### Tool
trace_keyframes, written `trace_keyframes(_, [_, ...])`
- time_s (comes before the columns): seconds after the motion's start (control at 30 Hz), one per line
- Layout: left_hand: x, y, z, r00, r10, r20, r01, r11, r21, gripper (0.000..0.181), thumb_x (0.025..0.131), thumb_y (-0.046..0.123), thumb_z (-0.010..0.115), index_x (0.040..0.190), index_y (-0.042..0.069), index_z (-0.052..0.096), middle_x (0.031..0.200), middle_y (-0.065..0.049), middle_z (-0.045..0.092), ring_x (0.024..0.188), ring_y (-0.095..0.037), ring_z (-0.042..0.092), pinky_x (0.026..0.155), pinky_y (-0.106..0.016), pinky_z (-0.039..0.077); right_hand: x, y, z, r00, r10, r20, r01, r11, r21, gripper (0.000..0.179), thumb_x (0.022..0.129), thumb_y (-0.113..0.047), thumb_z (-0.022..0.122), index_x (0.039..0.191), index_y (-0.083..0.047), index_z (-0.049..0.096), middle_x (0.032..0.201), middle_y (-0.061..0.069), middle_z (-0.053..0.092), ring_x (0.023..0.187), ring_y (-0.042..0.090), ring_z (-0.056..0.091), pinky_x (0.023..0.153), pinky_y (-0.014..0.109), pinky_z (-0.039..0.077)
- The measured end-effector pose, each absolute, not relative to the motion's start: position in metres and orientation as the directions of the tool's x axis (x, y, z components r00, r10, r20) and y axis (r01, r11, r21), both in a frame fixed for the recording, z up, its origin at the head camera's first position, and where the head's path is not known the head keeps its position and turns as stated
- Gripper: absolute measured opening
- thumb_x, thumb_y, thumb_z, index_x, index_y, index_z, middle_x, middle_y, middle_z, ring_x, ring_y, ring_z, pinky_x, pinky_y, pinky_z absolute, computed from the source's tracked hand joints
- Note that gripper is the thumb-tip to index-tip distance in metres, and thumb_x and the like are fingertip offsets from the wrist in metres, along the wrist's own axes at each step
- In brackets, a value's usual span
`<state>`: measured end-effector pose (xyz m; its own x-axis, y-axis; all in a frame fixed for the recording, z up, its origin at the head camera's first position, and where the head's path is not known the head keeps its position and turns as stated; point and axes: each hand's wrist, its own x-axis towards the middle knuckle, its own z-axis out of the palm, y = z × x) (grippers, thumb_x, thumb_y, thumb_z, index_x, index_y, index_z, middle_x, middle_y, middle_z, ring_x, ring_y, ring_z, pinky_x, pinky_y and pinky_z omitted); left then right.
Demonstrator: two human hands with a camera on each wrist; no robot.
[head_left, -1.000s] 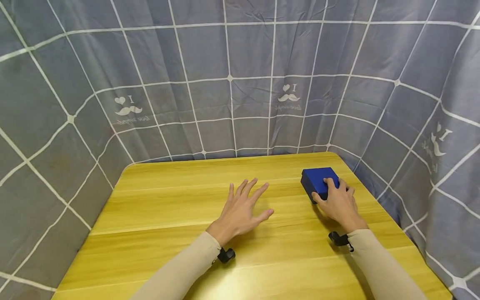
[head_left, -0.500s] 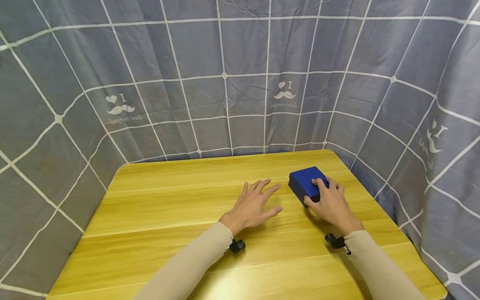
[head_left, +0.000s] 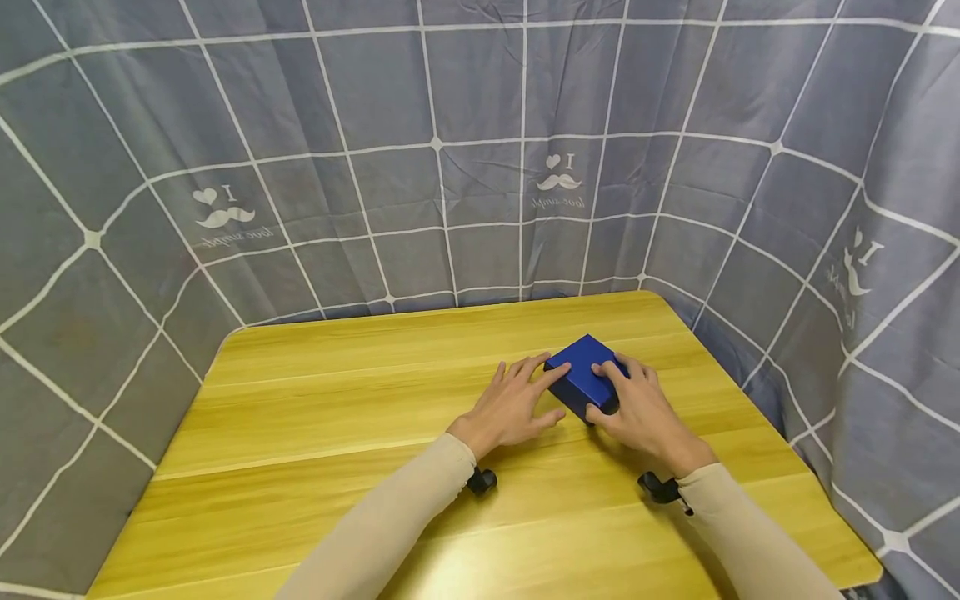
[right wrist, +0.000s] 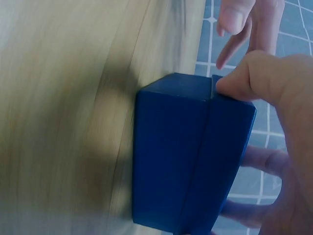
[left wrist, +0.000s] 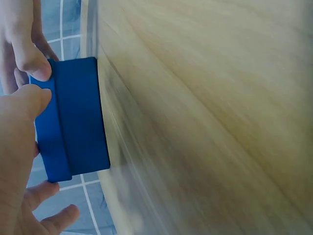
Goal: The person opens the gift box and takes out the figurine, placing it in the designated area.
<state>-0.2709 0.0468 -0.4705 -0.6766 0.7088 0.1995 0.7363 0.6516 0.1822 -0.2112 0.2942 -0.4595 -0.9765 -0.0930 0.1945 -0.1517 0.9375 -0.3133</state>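
Observation:
A blue box (head_left: 583,373) with a fitted lid is close over the table, its lid seam plain in both wrist views. My right hand (head_left: 647,408) holds it by the near right side, thumb (right wrist: 239,84) at the lid's edge and fingers across the top. On the other side, my left hand (head_left: 512,407) is spread, its index finger overlapping the box's left edge in the head view. The left thumb (left wrist: 36,99) stays apart from the other fingers and points toward the right hand.
A yellow wood-grain table (head_left: 315,417) lies beneath both hands. Grey curtain with white grid lines (head_left: 390,192) surrounds its back and sides. Each wrist wears a small black camera mount (head_left: 660,487) below a beige sleeve (head_left: 750,533).
The right hand has carried the blue box leftward and turned it somewhat, toward the table's middle. The left hand has shifted right until its fingers reach the box. The head view has tilted slightly.

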Motion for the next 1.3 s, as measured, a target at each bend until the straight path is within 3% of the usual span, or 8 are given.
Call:
trace_keyframes(0.3, [-0.275, 0.039, -0.472, -0.651, 0.727, 0.219, 0.759, 0.616, 0.209, 0.068, 0.106, 0.054, 0.063, 0.166, 0.031, 0.04, 0.175, -0.005, 0.031, 0.154, -0.031, 0.044, 0.125, -0.054, 0.04, -0.208, 0.287, -0.459, -0.966, -0.177, 0.188, -0.233, 0.913, -0.336, 0.067, 0.092, -0.04, 0.077, 0.151, -0.015, 0.058, 0.167, 0.027, 0.036, 0.147, 0.057, 0.037, 0.113, 0.075, 0.039])
trace_keyframes(0.6, [-0.269, 0.021, -0.468, -0.622, 0.74, 0.257, 0.78, 0.554, 0.291, 0.045, 0.106, 0.044, 0.067, 0.143, 0.02, 0.059, 0.174, -0.003, 0.033, 0.152, -0.027, 0.048, 0.116, -0.039, 0.051, -0.207, 0.277, -0.458, -0.942, -0.278, 0.189, -0.329, 0.878, -0.347, 0.064, 0.087, -0.039, 0.082, 0.146, -0.022, 0.062, 0.167, 0.019, 0.04, 0.147, 0.053, 0.041, 0.112, 0.072, 0.042])
trace_keyframes(0.87, [-0.262, -0.006, -0.463, -0.602, 0.741, 0.297, 0.797, 0.531, 0.288, 0.039, 0.101, 0.041, 0.074, 0.129, 0.017, 0.063, 0.163, -0.004, 0.049, 0.149, -0.024, 0.053, 0.117, -0.036, 0.05, -0.209, 0.261, -0.453, -0.912, -0.379, 0.155, -0.409, 0.823, -0.394, 0.064, 0.087, -0.039, 0.084, 0.144, -0.028, 0.06, 0.169, 0.013, 0.039, 0.151, 0.045, 0.041, 0.116, 0.069, 0.04])
trace_keyframes(1.3, [-0.249, -0.046, -0.459, -0.597, 0.737, 0.317, 0.802, 0.549, 0.234, 0.044, 0.097, 0.05, 0.077, 0.126, 0.018, 0.069, 0.145, -0.005, 0.062, 0.138, -0.022, 0.057, 0.117, -0.037, 0.05, -0.212, 0.234, -0.451, -0.867, -0.478, 0.137, -0.488, 0.762, -0.426, 0.068, 0.084, -0.041, 0.087, 0.145, -0.035, 0.057, 0.169, 0.008, 0.04, 0.15, 0.039, 0.044, 0.115, 0.063, 0.045])
